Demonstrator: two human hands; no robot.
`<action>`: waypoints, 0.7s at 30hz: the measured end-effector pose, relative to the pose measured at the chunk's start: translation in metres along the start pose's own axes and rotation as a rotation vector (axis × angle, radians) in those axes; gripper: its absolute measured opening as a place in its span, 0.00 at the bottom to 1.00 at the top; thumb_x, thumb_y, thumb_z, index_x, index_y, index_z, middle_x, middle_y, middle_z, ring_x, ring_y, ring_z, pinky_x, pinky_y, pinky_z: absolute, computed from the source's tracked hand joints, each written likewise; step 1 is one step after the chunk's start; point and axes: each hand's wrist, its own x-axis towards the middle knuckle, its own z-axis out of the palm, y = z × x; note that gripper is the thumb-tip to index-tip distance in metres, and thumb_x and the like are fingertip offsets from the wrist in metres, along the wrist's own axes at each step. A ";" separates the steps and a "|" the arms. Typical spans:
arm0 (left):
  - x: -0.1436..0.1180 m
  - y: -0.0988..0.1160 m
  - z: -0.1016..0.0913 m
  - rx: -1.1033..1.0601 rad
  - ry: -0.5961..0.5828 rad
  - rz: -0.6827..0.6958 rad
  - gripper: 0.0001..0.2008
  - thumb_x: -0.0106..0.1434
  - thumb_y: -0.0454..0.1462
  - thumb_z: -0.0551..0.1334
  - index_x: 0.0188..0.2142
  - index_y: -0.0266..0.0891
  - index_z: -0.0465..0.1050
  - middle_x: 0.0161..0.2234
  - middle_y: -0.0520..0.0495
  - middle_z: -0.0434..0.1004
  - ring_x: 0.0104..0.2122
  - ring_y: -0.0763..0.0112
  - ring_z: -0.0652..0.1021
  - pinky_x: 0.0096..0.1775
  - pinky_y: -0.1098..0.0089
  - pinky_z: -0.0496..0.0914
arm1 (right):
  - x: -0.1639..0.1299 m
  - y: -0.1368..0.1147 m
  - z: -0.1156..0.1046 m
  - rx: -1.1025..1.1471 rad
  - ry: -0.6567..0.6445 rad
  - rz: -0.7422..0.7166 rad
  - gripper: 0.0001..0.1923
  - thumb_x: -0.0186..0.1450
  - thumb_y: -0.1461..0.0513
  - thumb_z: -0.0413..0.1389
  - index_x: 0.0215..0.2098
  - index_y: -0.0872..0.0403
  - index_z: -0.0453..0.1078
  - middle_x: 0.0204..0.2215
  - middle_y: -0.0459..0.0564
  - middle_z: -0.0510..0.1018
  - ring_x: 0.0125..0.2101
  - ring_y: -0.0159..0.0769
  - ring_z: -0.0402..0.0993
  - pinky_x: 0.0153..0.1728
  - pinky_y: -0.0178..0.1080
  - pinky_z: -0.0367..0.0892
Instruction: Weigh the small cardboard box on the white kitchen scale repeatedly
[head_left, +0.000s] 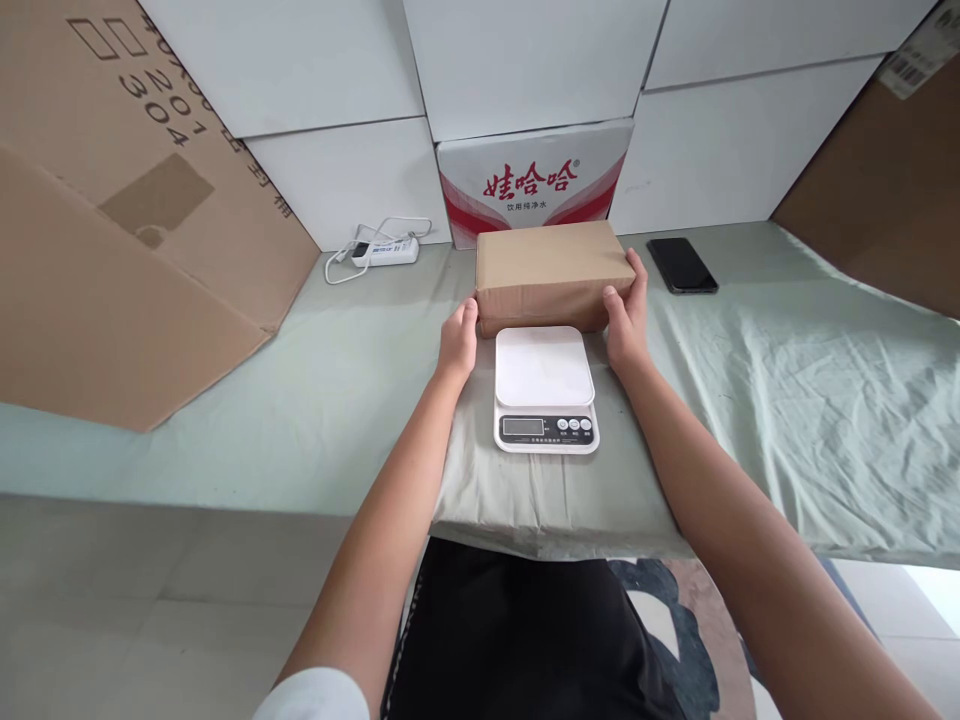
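Note:
A closed brown cardboard box (553,257) is held between my two hands, just behind the kitchen scale. At its left end is my left hand (458,338), thumb up against the side and the other fingers mostly hidden. My right hand (628,312) grips the opposite end, with the thumb on the front face and fingers on the far side. The white digital kitchen scale (544,368) lies in front of the box, between my forearms. Its platform bears nothing, and its small display looks blank.
A green cloth (300,400) covers the table. A white power strip (394,251) with a cable lies at the back left, a black phone (682,265) right of the box. Large cardboard panels (112,230) flank the table. White boxes, one with red print (534,180), line the back.

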 end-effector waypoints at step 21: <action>-0.006 0.011 0.002 0.029 0.051 -0.135 0.41 0.73 0.71 0.55 0.60 0.42 0.84 0.62 0.36 0.88 0.69 0.44 0.81 0.69 0.49 0.76 | 0.001 0.003 -0.001 0.010 -0.009 0.002 0.53 0.66 0.30 0.58 0.80 0.44 0.55 0.84 0.57 0.60 0.84 0.59 0.54 0.86 0.71 0.45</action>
